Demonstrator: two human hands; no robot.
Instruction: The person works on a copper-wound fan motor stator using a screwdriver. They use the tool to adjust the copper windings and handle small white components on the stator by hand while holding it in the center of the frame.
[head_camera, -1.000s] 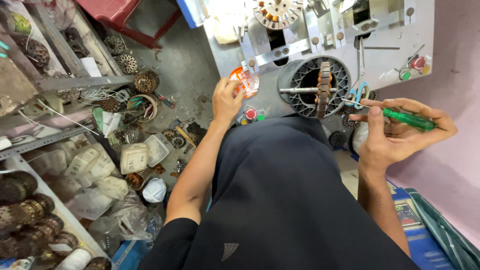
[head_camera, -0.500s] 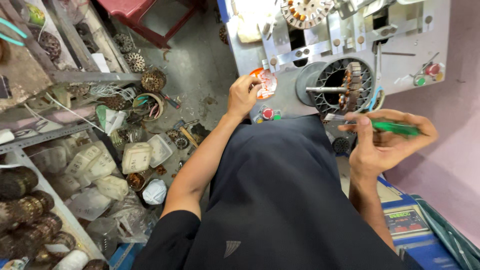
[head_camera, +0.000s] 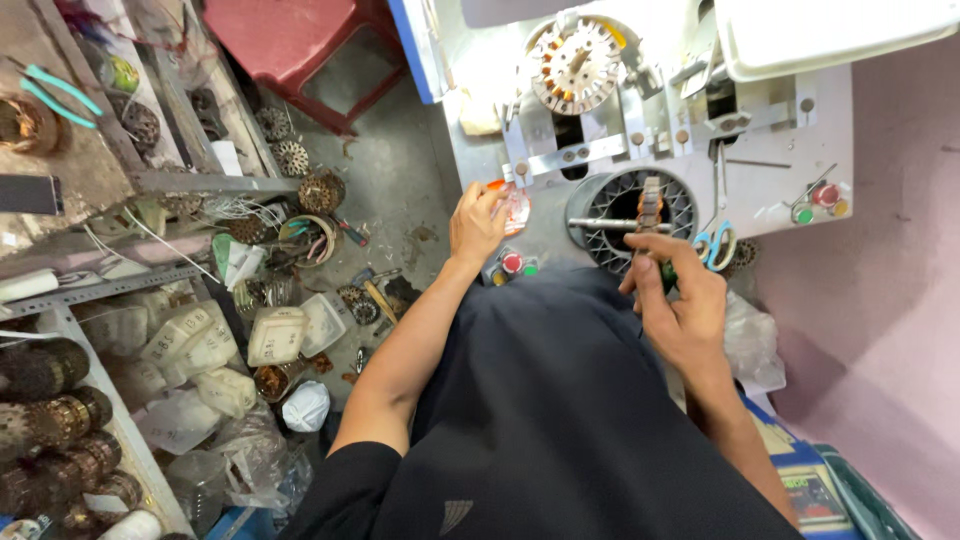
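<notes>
Closing around a green-handled tool (head_camera: 664, 272), the right hand (head_camera: 680, 305) has its fingers curled tight on the handle, so that only a little of the green shows between them; the tool's front end points up at a round wound core (head_camera: 650, 212) sitting on a steel shaft (head_camera: 605, 224). That shaft runs across the mouth of a grey ribbed drum (head_camera: 630, 200) fixed to the front of the desk (head_camera: 770, 150). The left hand (head_camera: 478, 222) reaches out to the left of the drum, and its fingertips pinch a small clear piece with an orange edge (head_camera: 514, 205), held against the grey metal face. Just below that hand sit a red button (head_camera: 512, 263) and a green button (head_camera: 530, 268) close together. A pair of blue-handled scissors (head_camera: 716, 240) hangs just to the right of the drum, near the right hand's knuckles. Higher on the desk stands a round disc with copper coils (head_camera: 574, 66), and farther right a second red and green button pair (head_camera: 815, 203). A red plastic stool (head_camera: 300, 45) stands on the floor to the left, and beside it metal shelves (head_camera: 120, 285) hold more wound cores, wire and white plastic tubs.
</notes>
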